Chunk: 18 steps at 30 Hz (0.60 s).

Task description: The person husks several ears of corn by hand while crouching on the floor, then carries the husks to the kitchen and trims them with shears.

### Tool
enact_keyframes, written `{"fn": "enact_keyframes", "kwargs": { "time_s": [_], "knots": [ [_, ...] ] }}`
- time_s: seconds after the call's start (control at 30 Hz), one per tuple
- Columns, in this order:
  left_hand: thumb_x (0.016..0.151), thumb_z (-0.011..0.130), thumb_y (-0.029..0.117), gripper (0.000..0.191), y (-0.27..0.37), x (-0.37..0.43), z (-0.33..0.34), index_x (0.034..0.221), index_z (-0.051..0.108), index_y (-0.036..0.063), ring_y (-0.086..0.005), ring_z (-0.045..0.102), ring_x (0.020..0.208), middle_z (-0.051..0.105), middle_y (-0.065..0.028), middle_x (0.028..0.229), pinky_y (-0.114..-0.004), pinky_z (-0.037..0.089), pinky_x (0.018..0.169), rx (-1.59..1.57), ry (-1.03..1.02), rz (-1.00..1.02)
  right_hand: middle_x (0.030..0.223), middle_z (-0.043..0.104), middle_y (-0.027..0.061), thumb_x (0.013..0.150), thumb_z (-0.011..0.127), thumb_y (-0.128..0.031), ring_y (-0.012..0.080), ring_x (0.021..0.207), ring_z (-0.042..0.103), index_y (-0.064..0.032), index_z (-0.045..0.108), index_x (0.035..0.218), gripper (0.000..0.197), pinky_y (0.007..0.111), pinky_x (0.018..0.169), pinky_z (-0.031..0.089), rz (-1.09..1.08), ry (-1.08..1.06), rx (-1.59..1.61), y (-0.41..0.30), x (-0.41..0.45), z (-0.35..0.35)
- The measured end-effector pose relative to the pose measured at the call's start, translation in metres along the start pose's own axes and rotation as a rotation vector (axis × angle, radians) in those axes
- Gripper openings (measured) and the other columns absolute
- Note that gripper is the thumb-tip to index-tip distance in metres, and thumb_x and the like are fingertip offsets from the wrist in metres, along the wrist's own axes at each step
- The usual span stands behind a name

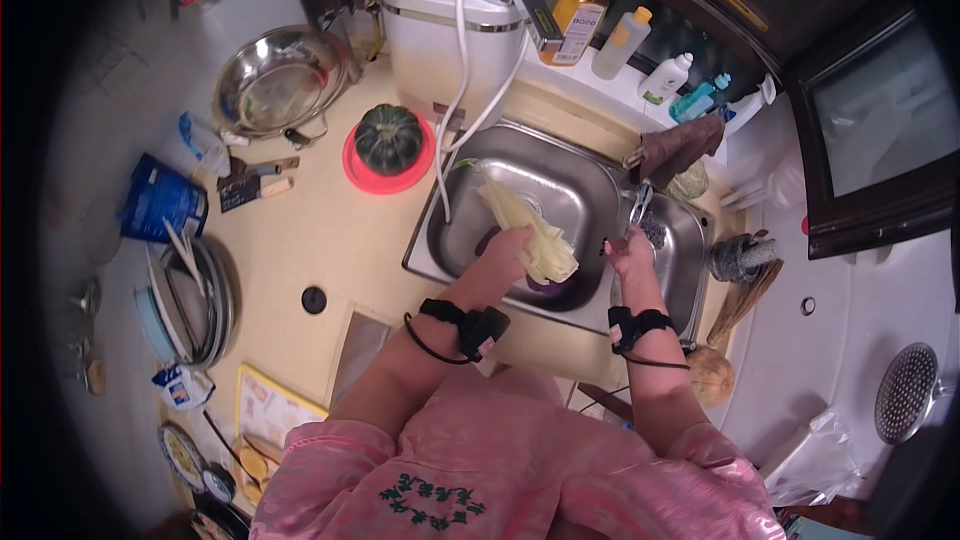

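Note:
My left hand (511, 251) grips a pale yellow-green leafy bundle (551, 259), which looks like corn husk or a cabbage-like vegetable. It is held over the large basin (577, 172) of a steel double sink. Dark purple things (545, 286) show partly beneath it; what they are is hidden. At the divide between the basins, my right hand (634, 251) is at the lower end of a chrome faucet (641, 202). Some of its fingers stand apart to the left; whether it grips the faucet cannot be made out. A brown cloth (682, 150) hangs over the faucet's upper part.
A dark green squash (388, 139) sits on a red plate (356, 178) left of the sink. Behind stands a white water appliance (420, 37) whose white hose (444, 195) reaches into the basin. Bottles (621, 45) line the ledge. A stone mortar (729, 259) stands to the right.

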<state>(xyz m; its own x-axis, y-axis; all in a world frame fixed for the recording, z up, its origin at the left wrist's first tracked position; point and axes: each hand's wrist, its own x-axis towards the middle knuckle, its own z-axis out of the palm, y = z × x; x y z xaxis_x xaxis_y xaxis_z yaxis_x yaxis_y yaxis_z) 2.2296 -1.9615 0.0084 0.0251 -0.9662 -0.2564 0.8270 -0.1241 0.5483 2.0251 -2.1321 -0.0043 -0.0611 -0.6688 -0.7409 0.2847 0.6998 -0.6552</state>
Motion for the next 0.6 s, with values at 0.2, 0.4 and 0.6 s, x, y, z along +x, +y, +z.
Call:
{"fn": "enact_keyframes", "kwargs": {
  "time_s": [0.2, 0.4, 0.6],
  "knots": [
    [0.091, 0.046, 0.010, 0.034, 0.024, 0.032, 0.006, 0.121, 0.041, -0.0059, -0.0250, 0.053, 0.107, 0.053, -0.0155, 0.113, -0.035, 0.042, 0.095, 0.542, -0.156, 0.076, 0.076, 0.054, 0.0115, 0.083, 0.047, -0.008, 0.0247, 0.073, 0.054, -0.0004, 0.052, 0.073, 0.013, 0.034, 0.073, 0.051, -0.032, -0.109, 0.301, -0.033, 0.042, -0.011],
    [0.091, 0.045, 0.013, 0.037, -0.002, 0.075, -0.004, 0.121, 0.040, -0.0078, -0.0275, 0.054, 0.105, 0.052, -0.0191, 0.112, -0.037, 0.044, 0.093, -0.312, 0.002, -0.151, 0.076, 0.053, 0.0141, 0.080, 0.043, 0.000, 0.0245, 0.070, 0.055, 0.0028, 0.050, 0.077, 0.008, 0.032, 0.066, 0.054, -0.133, 0.021, 0.373, -0.028, 0.021, -0.006],
    [0.091, 0.046, 0.019, 0.039, 0.009, 0.071, 0.013, 0.121, 0.041, -0.0047, -0.0285, 0.055, 0.102, 0.053, -0.0164, 0.112, -0.038, 0.044, 0.089, 0.738, -0.111, 0.104, 0.096, 0.056, 0.0161, 0.092, 0.041, -0.012, 0.0251, 0.089, 0.056, 0.0043, 0.050, 0.100, 0.021, 0.037, 0.081, 0.051, -0.046, -0.189, 0.262, 0.002, -0.037, 0.056]
  ]
}}
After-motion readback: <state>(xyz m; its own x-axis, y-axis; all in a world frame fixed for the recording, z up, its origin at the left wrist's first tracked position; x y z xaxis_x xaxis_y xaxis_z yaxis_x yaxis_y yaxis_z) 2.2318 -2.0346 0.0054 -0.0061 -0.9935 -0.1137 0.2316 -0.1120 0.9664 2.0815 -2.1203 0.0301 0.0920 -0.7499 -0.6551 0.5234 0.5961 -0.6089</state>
